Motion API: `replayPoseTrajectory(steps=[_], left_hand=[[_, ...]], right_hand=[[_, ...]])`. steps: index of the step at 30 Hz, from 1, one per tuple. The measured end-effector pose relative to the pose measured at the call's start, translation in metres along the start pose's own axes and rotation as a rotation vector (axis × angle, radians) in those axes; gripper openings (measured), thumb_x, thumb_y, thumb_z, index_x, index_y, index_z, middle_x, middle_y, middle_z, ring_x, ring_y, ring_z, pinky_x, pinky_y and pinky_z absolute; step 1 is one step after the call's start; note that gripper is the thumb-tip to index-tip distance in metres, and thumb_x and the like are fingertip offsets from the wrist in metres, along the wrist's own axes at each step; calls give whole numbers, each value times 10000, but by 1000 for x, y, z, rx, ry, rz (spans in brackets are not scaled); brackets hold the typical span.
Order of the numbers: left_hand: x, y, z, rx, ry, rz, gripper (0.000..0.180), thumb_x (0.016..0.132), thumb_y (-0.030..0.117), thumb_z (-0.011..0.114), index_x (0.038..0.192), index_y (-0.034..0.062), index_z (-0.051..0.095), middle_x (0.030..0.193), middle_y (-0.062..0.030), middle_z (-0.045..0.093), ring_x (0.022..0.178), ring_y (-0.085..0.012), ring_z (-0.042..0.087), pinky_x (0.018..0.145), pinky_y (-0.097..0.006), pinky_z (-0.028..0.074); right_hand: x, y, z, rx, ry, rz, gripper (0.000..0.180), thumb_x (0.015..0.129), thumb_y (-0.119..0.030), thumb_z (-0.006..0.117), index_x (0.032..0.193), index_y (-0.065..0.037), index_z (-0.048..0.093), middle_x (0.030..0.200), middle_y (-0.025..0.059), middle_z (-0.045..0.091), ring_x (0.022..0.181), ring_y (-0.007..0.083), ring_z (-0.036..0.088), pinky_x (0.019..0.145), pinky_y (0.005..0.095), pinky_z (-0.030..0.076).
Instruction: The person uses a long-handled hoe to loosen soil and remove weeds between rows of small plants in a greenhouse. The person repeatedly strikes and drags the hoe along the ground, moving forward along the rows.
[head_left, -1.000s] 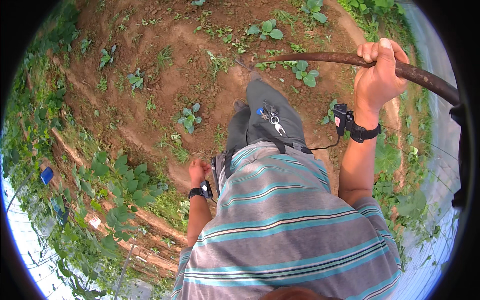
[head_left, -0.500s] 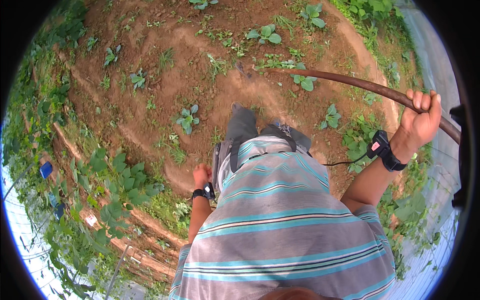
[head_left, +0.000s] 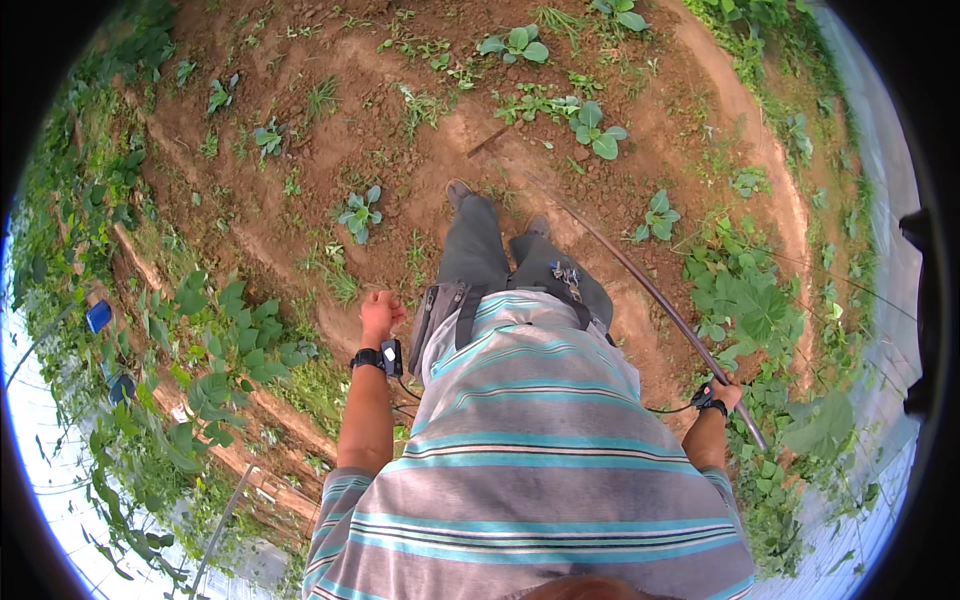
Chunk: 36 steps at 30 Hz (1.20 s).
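The right hand [head_left: 727,393] was wrapped around the upper end of a long, thin, dark wooden tool handle [head_left: 640,285], which slanted away toward eleven o'clock, its working end resting in the red-brown soil [head_left: 420,140]. The left hand [head_left: 381,312] hung curled into a loose fist, holding nothing. With one hand gripping, the handle could likely twist or slip — and a stray stroke might clip the broad-leaved green seedlings [head_left: 596,130] (at twelve o'clock) beside its tip.

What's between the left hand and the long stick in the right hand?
In the head view, the person's legs in grey trousers stand between the left hand and the stick, held by the right hand.
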<state>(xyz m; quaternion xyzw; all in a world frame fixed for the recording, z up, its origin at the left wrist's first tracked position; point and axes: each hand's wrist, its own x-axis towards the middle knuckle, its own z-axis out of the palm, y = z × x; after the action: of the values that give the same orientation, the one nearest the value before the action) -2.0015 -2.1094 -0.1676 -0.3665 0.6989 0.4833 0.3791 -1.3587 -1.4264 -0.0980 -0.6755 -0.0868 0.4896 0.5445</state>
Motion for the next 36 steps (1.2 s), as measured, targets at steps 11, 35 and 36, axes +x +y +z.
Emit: replayPoseTrajectory(steps=[11, 35, 36], left_hand=[[-59, -2, 41, 262, -34, 8, 156, 1015, 204, 555, 1045, 52, 541, 787, -68, 616, 604, -212, 681, 484, -363, 551], [-29, 29, -10, 288, 50, 17, 198, 1014, 200, 564, 1079, 14, 547, 786, -84, 620, 597, -225, 675, 481, -372, 540], [-22, 29, -17, 291, 53, -15, 200, 1014, 198, 562, 1090, 15, 541, 787, -84, 619, 588, -226, 672, 475, -374, 538]], right_hand=[[15, 61, -178, -87, 239, 259, 269, 1042, -279, 480, 877, -73, 531, 929, 82, 623, 980, 337, 559, 965, 646, 435], [49, 13, -57, -1894, -335, -295, 332, 860, -93, 857, 1137, 47, 740, 1043, 154, 793, 922, 247, 767, 814, 386, 609], [37, 9, -53, -1944, -392, -355, 334, 840, -89, 874, 1122, 41, 750, 1025, 143, 799, 918, 234, 770, 817, 372, 608]])
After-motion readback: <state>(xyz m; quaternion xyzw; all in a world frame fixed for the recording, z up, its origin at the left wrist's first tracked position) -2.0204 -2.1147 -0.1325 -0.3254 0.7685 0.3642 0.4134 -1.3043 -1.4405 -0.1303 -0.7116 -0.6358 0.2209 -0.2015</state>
